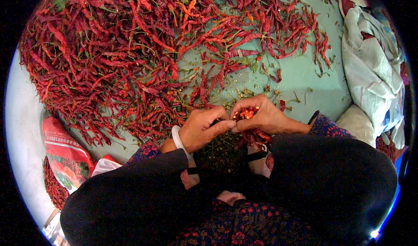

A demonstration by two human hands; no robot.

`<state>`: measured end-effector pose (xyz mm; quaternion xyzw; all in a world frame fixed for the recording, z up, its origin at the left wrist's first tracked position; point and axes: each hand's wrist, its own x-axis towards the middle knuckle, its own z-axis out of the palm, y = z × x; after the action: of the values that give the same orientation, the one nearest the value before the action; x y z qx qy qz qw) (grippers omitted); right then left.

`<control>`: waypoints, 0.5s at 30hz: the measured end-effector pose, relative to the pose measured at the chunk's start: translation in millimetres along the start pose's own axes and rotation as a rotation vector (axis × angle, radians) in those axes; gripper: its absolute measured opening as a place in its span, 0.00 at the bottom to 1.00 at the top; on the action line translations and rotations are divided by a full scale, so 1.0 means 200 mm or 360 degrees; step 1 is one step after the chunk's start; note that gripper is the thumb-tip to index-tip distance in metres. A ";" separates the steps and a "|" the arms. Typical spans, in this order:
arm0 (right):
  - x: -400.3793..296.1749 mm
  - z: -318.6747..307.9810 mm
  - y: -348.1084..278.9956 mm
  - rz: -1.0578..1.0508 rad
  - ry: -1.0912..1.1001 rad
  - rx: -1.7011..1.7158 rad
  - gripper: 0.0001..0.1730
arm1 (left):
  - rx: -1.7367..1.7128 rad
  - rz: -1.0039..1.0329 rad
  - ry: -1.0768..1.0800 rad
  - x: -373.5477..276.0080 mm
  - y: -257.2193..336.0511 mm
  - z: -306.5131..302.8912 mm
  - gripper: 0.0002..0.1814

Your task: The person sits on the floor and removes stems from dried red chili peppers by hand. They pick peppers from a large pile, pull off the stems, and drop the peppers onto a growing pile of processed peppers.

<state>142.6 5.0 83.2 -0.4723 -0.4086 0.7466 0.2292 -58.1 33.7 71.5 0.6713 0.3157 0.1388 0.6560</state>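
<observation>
A large heap of dried red chili peppers (pixel 98 50) with green stems covers the upper left and middle of the pale green floor. My right hand (pixel 261 113) is closed around red chili pieces (pixel 248 112) with pale seeds, its fingertips meeting those of my left hand. My left hand (pixel 209 125), with a white bangle (pixel 177 136) at the wrist, has thumb and forefinger pinched together; whether something small is between them I cannot tell. Below the hands, between my knees, lie dark green stems and bits (pixel 218 153). More red chilies lie just under my right hand.
White woven sacks (pixel 369 63) stand along the right side. A red and white printed sack (pixel 65 151) lies at the lower left, with more red chilies (pixel 55 184) beside it. Loose stems, seeds and pepper scraps are scattered on the floor (pixel 313 92) beyond my hands.
</observation>
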 end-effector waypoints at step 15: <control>-0.02 0.03 -0.07 -0.1089 -0.0343 -0.1151 0.09 | 0.0187 0.0516 -0.0303 -0.08 0.12 -0.04 0.07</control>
<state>138.6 6.7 98.4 -0.2809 -0.7935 0.4841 0.2389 -68.8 31.7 98.6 0.7606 0.1476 0.1598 0.6117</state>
